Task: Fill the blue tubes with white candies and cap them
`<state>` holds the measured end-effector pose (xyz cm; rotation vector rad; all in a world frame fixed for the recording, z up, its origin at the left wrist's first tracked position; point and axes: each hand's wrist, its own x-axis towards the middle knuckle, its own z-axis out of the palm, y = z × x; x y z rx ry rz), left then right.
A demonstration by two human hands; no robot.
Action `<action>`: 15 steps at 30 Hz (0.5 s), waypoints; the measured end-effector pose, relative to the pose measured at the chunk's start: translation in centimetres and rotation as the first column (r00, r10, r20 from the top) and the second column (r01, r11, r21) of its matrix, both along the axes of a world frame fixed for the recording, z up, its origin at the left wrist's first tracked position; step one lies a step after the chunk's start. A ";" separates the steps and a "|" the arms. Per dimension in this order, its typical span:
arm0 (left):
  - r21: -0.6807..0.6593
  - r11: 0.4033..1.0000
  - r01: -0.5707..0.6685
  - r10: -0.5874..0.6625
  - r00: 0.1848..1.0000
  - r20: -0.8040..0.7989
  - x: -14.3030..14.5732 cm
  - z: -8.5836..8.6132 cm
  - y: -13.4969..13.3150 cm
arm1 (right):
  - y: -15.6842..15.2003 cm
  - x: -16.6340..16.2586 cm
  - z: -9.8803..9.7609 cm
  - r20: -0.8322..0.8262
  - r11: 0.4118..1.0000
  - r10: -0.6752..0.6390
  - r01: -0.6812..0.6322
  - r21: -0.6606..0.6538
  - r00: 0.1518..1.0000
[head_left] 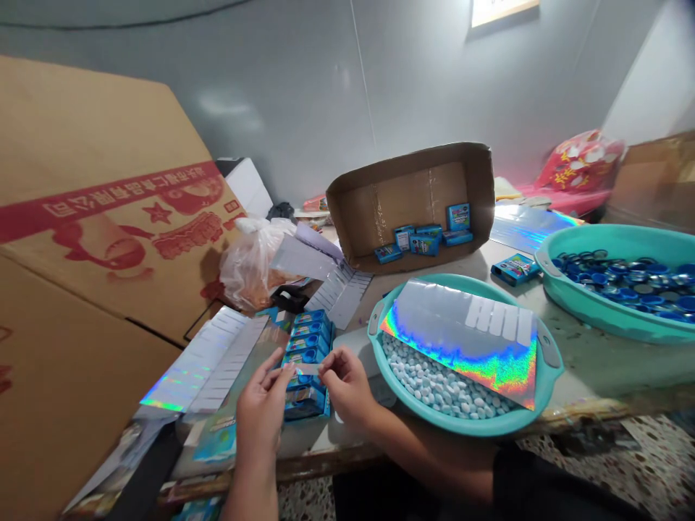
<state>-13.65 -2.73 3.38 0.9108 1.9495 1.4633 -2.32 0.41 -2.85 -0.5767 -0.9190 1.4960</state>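
A small silvery sticker strip [308, 369] is stretched between my two hands, above a row of small blue boxes [312, 334]. My left hand [265, 399] pinches its left end between thumb and forefinger. On the other end, the fingertips of my right hand [347, 383] are closed. The blue boxes stand side by side, with round openings or caps facing up; my hands partly cover the nearer ones. Right of my right hand, a shiny rainbow sticker sheet [434, 311] lies across a turquoise basin [467, 427] of pale round candies [434, 380].
An open cardboard carton [402, 195] holding several blue boxes lies at the back. A second turquoise basin [613, 318] contains blue round lids [641, 278]. One blue box [515, 268] sits between. Sticker sheets [217, 362] and a large carton [98, 166] occupy the left.
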 end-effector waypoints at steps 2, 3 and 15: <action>-0.027 0.999 -0.039 0.036 0.992 -0.117 -0.3 -0.4 0.1 | 0.3 -0.4 -0.5 0.049 1.000 -0.006 0.006 0.004 0.999; -0.041 0.998 -0.056 0.048 0.983 -0.175 -0.3 -0.6 0.2 | 0.4 -0.6 -0.8 0.071 1.000 -0.016 0.016 0.000 0.997; -0.069 0.994 -0.081 0.063 0.970 -0.234 -3.4 -4.5 1.3 | 1.7 -2.1 -2.5 0.281 0.996 0.035 -0.011 -0.087 0.959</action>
